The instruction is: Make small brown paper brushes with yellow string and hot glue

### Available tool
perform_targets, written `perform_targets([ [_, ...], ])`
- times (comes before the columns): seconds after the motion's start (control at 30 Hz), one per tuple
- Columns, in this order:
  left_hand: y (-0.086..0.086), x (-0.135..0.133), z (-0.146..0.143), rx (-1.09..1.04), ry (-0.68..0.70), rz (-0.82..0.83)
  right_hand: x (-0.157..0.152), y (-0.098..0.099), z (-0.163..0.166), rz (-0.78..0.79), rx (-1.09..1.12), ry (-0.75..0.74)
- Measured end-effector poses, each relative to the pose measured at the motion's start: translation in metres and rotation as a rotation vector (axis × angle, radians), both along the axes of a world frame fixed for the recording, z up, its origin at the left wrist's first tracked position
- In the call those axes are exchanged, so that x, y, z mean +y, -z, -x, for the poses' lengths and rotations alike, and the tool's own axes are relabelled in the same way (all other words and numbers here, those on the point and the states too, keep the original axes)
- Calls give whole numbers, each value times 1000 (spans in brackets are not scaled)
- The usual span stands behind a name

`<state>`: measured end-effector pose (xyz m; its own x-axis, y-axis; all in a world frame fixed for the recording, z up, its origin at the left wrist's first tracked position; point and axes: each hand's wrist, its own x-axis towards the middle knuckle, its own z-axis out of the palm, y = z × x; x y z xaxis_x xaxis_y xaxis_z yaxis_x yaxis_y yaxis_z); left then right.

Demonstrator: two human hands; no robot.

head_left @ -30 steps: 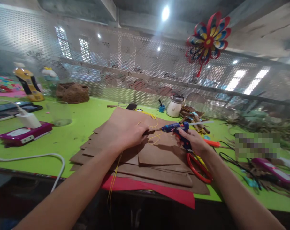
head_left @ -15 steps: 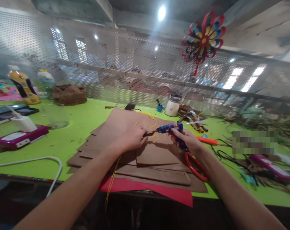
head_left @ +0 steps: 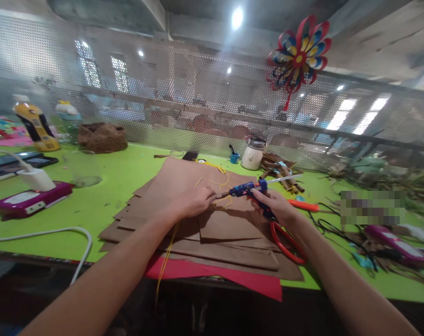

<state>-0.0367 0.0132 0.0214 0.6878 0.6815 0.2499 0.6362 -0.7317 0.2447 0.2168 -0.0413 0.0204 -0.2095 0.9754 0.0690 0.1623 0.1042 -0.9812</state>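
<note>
In my right hand (head_left: pixel 273 205) is a blue hot glue gun (head_left: pixel 249 187), a pale glue stick (head_left: pixel 285 178) poking out of its back end. Its nozzle points left, at the fingertips of my left hand (head_left: pixel 198 201). Those fingers are pinched together on something small and dark that I cannot make out. Yellow string (head_left: pixel 223 203) loops around the fingertips, and more strands hang below my left wrist over the table's front edge. Both hands are above a stack of brown paper sheets (head_left: pixel 229 226), with red paper (head_left: pixel 212 275) under it.
Orange-handled scissors (head_left: pixel 285 247) lie partly under my right forearm. Purple power strips (head_left: pixel 33 200) sit on both sides, with a white cable at left. A clear cup (head_left: pixel 86 170), a yellow bottle (head_left: pixel 35 126), a white jar (head_left: pixel 253 156) and dried plant bundles (head_left: pixel 282 170) stand farther back.
My left fingertips have shifted very slightly at the nozzle. The glue gun stays nearly in place in my right hand.
</note>
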Motion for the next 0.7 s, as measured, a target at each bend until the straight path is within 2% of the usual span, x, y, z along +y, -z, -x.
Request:
perform_targets([
  [0.47,4,3,-2,-18,-52,79,4,5,1,-70,-70,-14],
  [0.7,5,5,-2,-15,-74,65,2,2,0,-69,-44,11],
])
